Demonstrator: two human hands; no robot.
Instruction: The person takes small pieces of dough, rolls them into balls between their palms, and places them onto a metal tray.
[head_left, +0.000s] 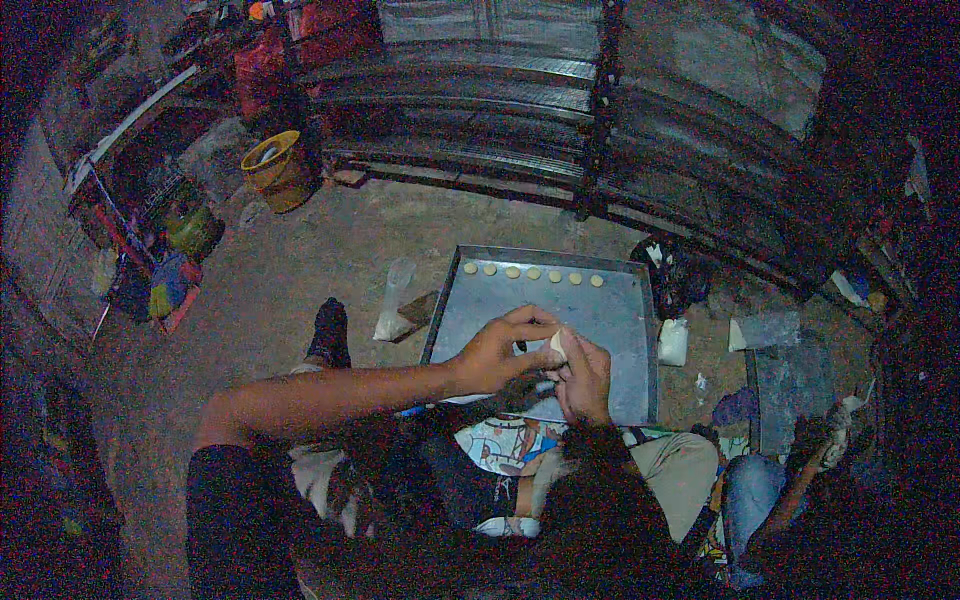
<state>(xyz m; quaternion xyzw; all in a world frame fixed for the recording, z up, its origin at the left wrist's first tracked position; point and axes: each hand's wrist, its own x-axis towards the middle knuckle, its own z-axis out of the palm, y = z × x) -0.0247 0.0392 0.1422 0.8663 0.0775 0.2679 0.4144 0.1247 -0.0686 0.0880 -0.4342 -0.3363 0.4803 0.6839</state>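
Observation:
Both of my hands meet above a metal baking tray. A small pale lump of dough shows between the fingers. From the left, my left hand reaches in with its thumb and fingertips at the lump. My right hand curls around the lump's near side, and its fingers partly hide it. Along the tray's far edge lies a single row of several small round dough pieces, spaced apart. What material sits deeper in the right palm is hidden.
Plastic bags with white contents lie left and right of the tray. A black plastic bag touches its far right side. Metal racks stand beyond, near a yellow bucket. At right, another person's arm extends beside a second tray.

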